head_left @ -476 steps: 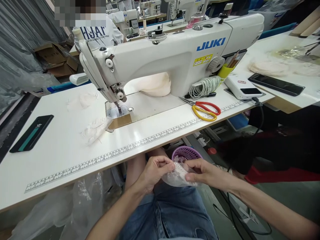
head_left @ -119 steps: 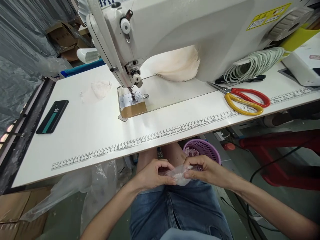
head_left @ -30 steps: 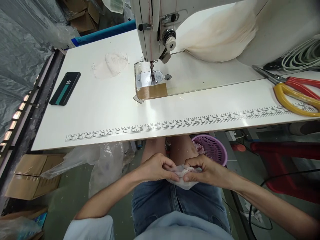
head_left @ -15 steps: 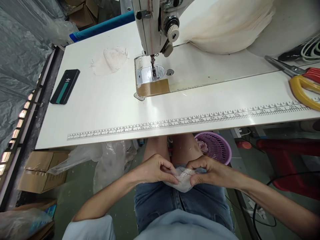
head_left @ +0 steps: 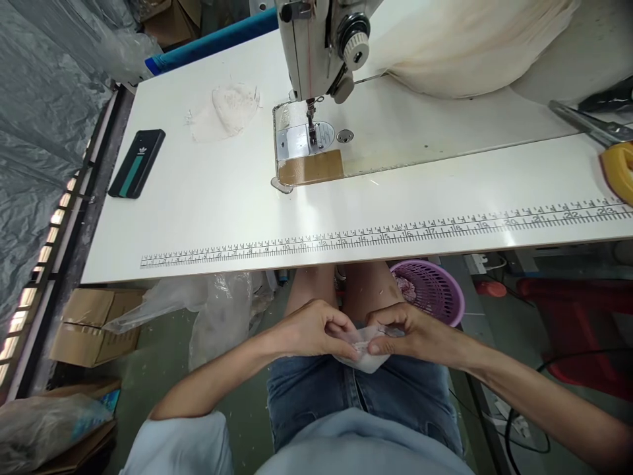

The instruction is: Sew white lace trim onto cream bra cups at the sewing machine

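Observation:
A small piece of sheer white fabric [head_left: 372,362] is held above my lap, in front of the table edge. My left hand [head_left: 326,333] pinches its left side between thumb and fingers. On the other side my right hand [head_left: 403,333] grips the fabric, its thumb pressed on the near face. Part of the fabric is hidden behind the fingers. Beyond the hands, the sewing machine [head_left: 316,59] stands on the white table, with its needle and presser foot over the metal plate. Another thin pale fabric piece [head_left: 232,109] lies flat to the left of the machine.
A black phone [head_left: 137,163] lies on the table's left part. Yellow-handled scissors [head_left: 618,168] rest at the right end, near a large pale fabric bundle [head_left: 475,49]. A printed ruler [head_left: 346,239] runs along the front edge. Below are a purple basket [head_left: 448,293] and a cardboard box [head_left: 96,326].
My right thumb has moved left over the fabric, and the two hands are slightly closer together. The view has shifted a little, so the table appears further right and higher.

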`<state>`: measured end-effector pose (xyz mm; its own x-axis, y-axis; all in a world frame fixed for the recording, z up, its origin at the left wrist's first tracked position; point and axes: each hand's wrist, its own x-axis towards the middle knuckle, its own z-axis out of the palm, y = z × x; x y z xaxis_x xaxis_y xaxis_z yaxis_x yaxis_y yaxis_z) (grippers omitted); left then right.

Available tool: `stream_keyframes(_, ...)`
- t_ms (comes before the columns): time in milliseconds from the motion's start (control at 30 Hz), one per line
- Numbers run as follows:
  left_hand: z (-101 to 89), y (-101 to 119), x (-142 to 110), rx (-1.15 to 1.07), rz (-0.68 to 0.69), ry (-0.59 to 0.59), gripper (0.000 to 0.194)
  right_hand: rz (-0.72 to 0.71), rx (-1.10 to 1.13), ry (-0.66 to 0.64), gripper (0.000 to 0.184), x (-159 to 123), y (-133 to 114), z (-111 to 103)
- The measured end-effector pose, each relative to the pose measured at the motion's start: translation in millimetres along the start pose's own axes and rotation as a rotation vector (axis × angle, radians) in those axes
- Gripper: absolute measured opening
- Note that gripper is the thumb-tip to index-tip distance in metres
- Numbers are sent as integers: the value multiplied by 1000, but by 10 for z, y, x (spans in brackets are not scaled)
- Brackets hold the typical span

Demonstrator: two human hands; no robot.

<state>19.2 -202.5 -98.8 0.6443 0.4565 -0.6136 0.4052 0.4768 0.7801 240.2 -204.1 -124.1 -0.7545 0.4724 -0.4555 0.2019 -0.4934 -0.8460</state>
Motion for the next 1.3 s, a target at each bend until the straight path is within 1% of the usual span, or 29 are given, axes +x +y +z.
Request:
stream_keyframes(233, -89, -134, -6, 74, 105, -32, 22, 31, 140, 46, 16, -67, 83, -101)
stream_keyframes(367, -112, -161, 1, 28, 152, -17, 19, 39, 176, 71, 15, -98, 111, -135)
stream_keyframes(433, -110, -144, -9, -32, 125, -23, 17, 47, 186, 70, 15, -99, 108, -137)
stream_keyframes(500, -105, -125, -27, -105, 44, -26, 17, 62, 185, 74, 16, -97, 103, -136)
stream_keyframes(567, -100, -116, -49, -163, -42, -8, 18, 75, 171, 94, 18, -94, 103, -134)
stream_keyframes(667, -101, -122, -82, -181, -93, 29, 19, 79, 149, 127, 20, -95, 114, -130)
stream_keyframes(800, -121, -135, -129, -139, -82, 36, 22, 71, 142, 119, 19, -98, 127, -118)
stream_keyframes(967, -172, -127, -213, -96, -48, 6, 34, 42, 155, 59, 13, -86, 110, -81)
stream_keyframes(1067, -202, -116, -245, -39, 4, -16, 36, 34, 137, 41, 13, -60, 63, -31)
stream_keyframes(1200, -181, -78, -186, -40, 70, -60, 35, 19, 62, 33, 18, -10, -21, 56)
stream_keyframes(1300, -111, -40, -88, -108, 51, -70, 29, 31, 14, 40, 24, 17, -65, 105)
